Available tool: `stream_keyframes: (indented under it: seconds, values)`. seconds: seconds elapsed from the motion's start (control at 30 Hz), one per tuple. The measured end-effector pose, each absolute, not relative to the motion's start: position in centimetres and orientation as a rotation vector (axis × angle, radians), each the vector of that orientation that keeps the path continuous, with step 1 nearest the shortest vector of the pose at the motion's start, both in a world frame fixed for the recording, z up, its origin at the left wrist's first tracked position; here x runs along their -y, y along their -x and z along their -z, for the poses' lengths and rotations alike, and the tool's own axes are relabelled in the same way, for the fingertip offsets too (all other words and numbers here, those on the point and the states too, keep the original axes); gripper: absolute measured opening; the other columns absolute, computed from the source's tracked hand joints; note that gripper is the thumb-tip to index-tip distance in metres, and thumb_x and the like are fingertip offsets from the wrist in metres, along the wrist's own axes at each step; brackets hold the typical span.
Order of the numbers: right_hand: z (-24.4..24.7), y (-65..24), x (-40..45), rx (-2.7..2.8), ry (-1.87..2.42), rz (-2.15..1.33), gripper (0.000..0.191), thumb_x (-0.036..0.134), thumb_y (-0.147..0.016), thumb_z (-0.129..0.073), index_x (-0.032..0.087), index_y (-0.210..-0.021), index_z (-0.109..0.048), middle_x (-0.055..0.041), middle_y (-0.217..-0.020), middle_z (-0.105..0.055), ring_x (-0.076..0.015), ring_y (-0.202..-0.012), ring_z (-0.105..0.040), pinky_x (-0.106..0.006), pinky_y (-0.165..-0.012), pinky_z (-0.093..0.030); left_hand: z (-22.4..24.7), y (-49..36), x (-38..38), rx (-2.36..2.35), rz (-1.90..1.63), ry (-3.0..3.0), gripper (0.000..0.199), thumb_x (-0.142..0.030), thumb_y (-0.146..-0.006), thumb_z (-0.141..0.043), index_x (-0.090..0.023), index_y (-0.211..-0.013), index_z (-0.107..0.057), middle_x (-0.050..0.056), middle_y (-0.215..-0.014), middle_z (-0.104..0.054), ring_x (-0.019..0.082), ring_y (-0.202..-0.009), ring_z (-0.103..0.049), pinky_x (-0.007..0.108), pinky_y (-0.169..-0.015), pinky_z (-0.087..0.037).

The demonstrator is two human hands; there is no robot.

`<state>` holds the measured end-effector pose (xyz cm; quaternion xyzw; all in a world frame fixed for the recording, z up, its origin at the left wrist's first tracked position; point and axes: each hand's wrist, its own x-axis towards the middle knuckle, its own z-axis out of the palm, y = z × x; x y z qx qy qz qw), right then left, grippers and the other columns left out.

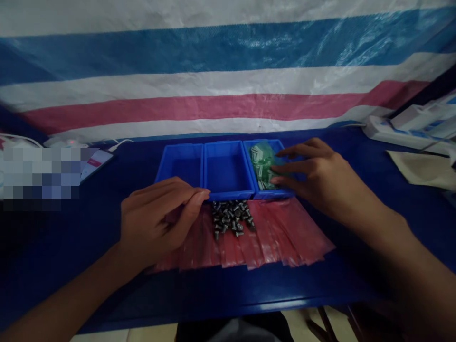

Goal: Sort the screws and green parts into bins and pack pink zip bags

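Left grip (156,218) beside three trays (230,195); right grip (320,175) at one green bag (264,164).

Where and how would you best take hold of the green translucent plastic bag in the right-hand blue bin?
I'd pinch the green translucent plastic bag by its far edge, coming from above. The rectangular blue plastic bin walls in its sides; that edge looks thin and loose, while small silvery pieces show through much of the rest.
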<state>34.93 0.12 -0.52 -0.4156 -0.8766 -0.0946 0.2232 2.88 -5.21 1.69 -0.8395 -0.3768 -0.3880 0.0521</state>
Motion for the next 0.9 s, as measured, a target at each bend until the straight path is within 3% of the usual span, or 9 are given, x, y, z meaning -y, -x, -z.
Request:
stream_keyframes:
  seconds: [0.1, 0.2, 0.3, 0.43, 0.57, 0.7, 0.8, 0.9]
  values:
    - [0.1, -35.5, -0.6, 2.375, 1.156, 0.243, 0.02, 0.026, -0.103, -0.072, 0.022, -0.096, -0.09, -0.0185, -0.119, -0.081, -0.0374, -0.107, -0.072, -0.053, -0.087, -0.066, -1.8, -3.0, 5.3, 1.189, 1.194, 2.553, 0.024, -0.023, -0.11, -0.064, -0.026, -0.091, -0.077, -0.004, -0.082, -0.083, 0.013, -0.066, -0.077, 0.025, -0.066, -0.067]
    - [-0.5, -35.3, -0.6, 2.316, 1.2, 0.254, 0.016, 0.023, -0.101, -0.072, 0.019, -0.109, -0.085, -0.02, -0.128, -0.078, -0.0397, -0.116, -0.072, -0.057, -0.095, -0.065, -1.9, -3.0, 5.3, 1.215, 1.209, 2.55, 0.024, -0.026, -0.11, -0.064, -0.028, -0.09, -0.078, -0.005, -0.082, -0.083, 0.014, -0.067, -0.078, 0.027, -0.067, -0.068]
    - [-0.6, -34.6, -0.4, 2.346, 1.097, 0.161, 0.031, 0.026, -0.108, -0.063, 0.016, -0.135, -0.076, -0.0208, -0.152, -0.07, -0.0385, -0.136, -0.069, -0.057, -0.113, -0.061, -2.0, -3.0, 5.2, 1.229, 1.197, 2.547, 0.025, -0.028, -0.11, -0.064, -0.029, -0.089, -0.078, -0.006, -0.081, -0.083, 0.015, -0.068, -0.079, 0.028, -0.067, -0.068]
    - [0.6, -34.7, -1.0, 2.524, 0.936, -0.024, 0.054, 0.047, -0.114, -0.055, 0.018, -0.16, -0.061, -0.0186, -0.167, -0.058, -0.0369, -0.161, -0.052, -0.065, -0.134, -0.041, -1.4, -2.8, 4.9, 1.194, 1.202, 2.536, 0.022, -0.025, -0.109, -0.064, -0.028, -0.093, -0.079, -0.006, -0.084, -0.084, 0.015, -0.07, -0.08, 0.029, -0.07, -0.07]
    - [1.4, -36.1, -2.0, 2.608, 0.99, -0.069, 0.048, 0.046, -0.117, -0.048, 0.026, -0.159, -0.062, -0.011, -0.163, -0.064, -0.0323, -0.153, -0.061, -0.065, -0.134, -0.042, -0.4, -2.3, 4.8, 1.146, 1.226, 2.525, 0.018, -0.022, -0.109, -0.065, -0.028, -0.099, -0.078, -0.008, -0.09, -0.084, 0.013, -0.077, -0.081, 0.027, -0.073, -0.069]
    - [0.9, -36.5, -2.2, 2.598, 1.01, 0.025, 0.056, 0.055, -0.115, -0.05, 0.02, -0.154, -0.068, -0.0157, -0.151, -0.073, -0.0375, -0.142, -0.069, -0.063, -0.123, -0.055, -0.3, -2.1, 4.7, 1.154, 1.252, 2.529, 0.019, -0.02, -0.107, -0.066, -0.029, -0.098, -0.08, -0.007, -0.089, -0.084, 0.016, -0.076, -0.081, 0.03, -0.073, -0.069]
    - [0.9, -35.9, -2.1, 2.557, 0.984, 0.079, 0.065, 0.057, -0.116, -0.042, 0.017, -0.165, -0.056, -0.0179, -0.167, -0.059, -0.0391, -0.161, -0.05, -0.066, -0.128, -0.048, -0.8, -2.1, 4.3, 1.173, 1.198, 2.546, 0.018, -0.022, -0.107, -0.067, -0.031, -0.099, -0.079, -0.006, -0.089, -0.084, 0.017, -0.078, -0.08, 0.034, -0.074, -0.069]
    - [1.4, -35.3, -2.0, 2.591, 0.93, -0.042, 0.066, 0.056, -0.118, -0.033, 0.019, -0.173, -0.044, -0.0119, -0.175, -0.049, -0.0367, -0.171, -0.033, -0.068, -0.138, -0.032, -0.9, -1.9, 3.5, 1.15, 1.077, 2.605, 0.014, -0.024, -0.107, -0.068, -0.03, -0.107, -0.08, -0.002, -0.104, -0.086, 0.021, -0.095, -0.082, 0.04, -0.092, -0.07]
